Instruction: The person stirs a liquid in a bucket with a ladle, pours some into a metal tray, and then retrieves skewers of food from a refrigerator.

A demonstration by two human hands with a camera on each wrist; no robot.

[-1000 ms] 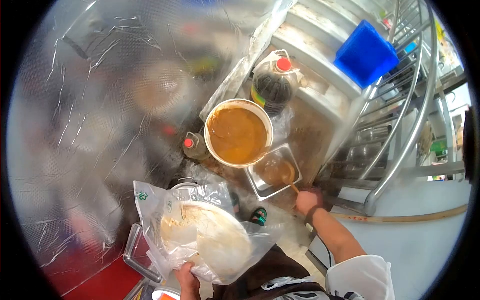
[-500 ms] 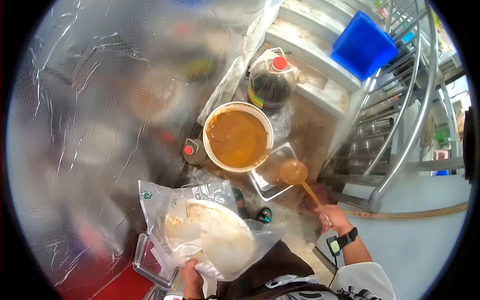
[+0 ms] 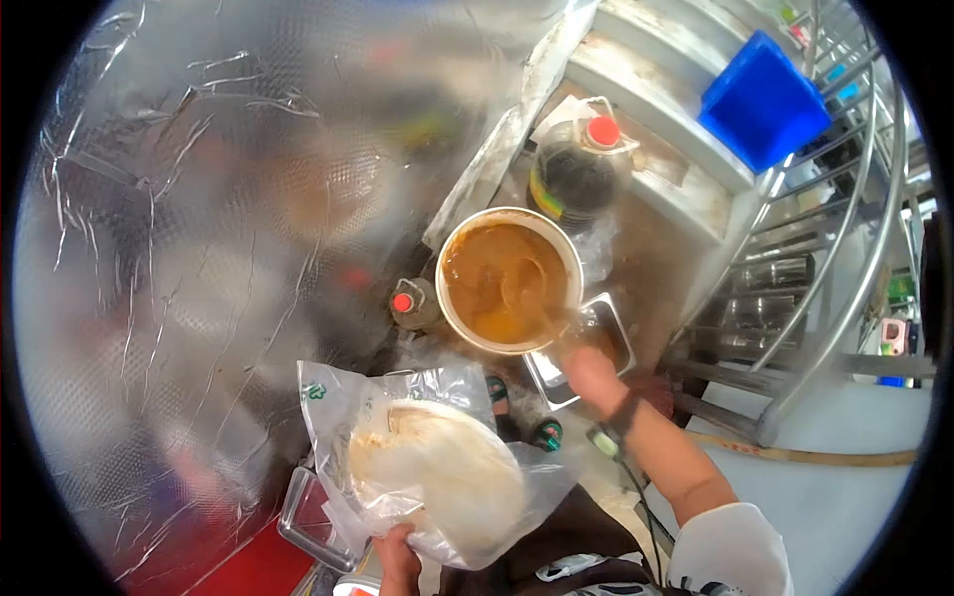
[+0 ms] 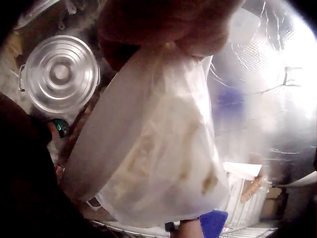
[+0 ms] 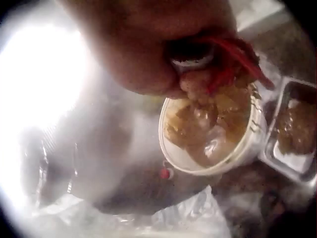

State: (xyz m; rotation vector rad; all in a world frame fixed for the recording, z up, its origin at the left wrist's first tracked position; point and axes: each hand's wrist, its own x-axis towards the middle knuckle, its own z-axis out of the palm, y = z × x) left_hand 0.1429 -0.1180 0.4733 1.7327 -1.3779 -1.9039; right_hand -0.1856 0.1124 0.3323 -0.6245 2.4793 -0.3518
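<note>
Stairs (image 3: 686, 204), pale and scuffed, climb away at the top right, steel railing (image 3: 771, 422) curving down alongside, blue crate (image 3: 763, 104) perched up there! Crinkled plastic sheet (image 3: 248, 248) takes the whole left side, hazy shapes behind it. At the foot of the steps, on brown, stained ground, sits the bucket (image 5: 255, 131) of brown sauce (image 3: 482, 268), big bottle (image 3: 576, 179) just behind, small bottle (image 3: 417, 313) beside it, steel tray (image 5: 296, 161) close on the other side. And the hands: the right hand (image 3: 593, 375) grips the ladle (image 3: 532, 288), its bowl in the sauce; the left hand (image 3: 397, 558) clutches the clear bag (image 3: 333, 407) around a white disc (image 3: 467, 477). Below, a lidded steel pot (image 4: 62, 74) gleams near a green sandal (image 3: 548, 434).
</note>
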